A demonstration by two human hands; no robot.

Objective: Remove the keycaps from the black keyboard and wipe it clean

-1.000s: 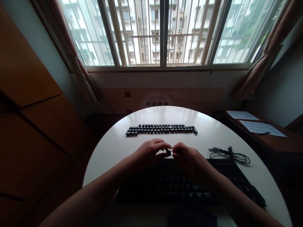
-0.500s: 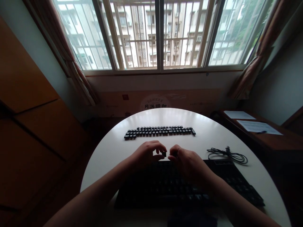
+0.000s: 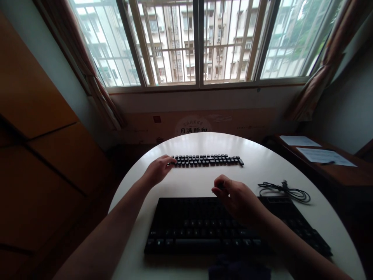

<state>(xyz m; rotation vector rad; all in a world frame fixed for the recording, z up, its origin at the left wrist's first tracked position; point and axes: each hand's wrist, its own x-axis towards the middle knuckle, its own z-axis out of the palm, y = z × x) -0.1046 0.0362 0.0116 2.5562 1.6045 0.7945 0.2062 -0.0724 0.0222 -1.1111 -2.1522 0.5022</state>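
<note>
Rows of loose black keycaps point(image 3: 204, 160) stand on the round white table point(image 3: 186, 182). My left hand point(image 3: 159, 169) is at the left end of these rows, fingertips closed on a keycap that they mostly hide. The black keyboard point(image 3: 201, 241) lies nearer to me; its lower key rows still carry caps, and its upper part looks dark and bare. Above its back edge my right hand point(image 3: 233, 192) is closed around a small dark tool with a thin wire, which looks like a keycap puller; the fingers cover most of it.
A coiled black cable point(image 3: 287, 190) lies on the table behind the keyboard's right part. Something dark blue point(image 3: 239, 268) sits at the near edge. To the right, a brown side table point(image 3: 326, 171) bears sheets of paper point(image 3: 323, 156) and a pen point(image 3: 328, 163).
My left hand has moved away from my right hand, forward and left to the keycap rows, taking a keycap along. My right hand stays above the keyboard's back edge. The view has shifted slightly.
</note>
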